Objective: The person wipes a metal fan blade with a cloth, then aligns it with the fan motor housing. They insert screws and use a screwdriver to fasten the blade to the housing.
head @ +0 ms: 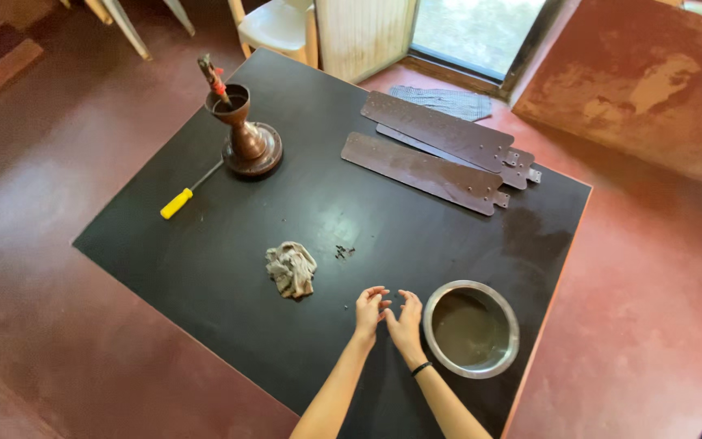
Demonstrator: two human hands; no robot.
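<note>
- Steel bowl [471,328] sits just right of the right hand [405,321], the nearer one.
- Left hand [369,310] touches the right; fingers curled, nothing visibly gripped.
- Rag [291,269] lies left of the bowl.

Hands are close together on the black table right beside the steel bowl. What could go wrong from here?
1. The right hand sits just beside the steel bowl, which stands near the table edge; an elbow nudge might push it off.
2. The small dark bits lie loose near the crumpled rag; a sweep of the left hand could scatter them.
3. The three fan blades overhang the far edge and may slip if the table is jolted.
</note>
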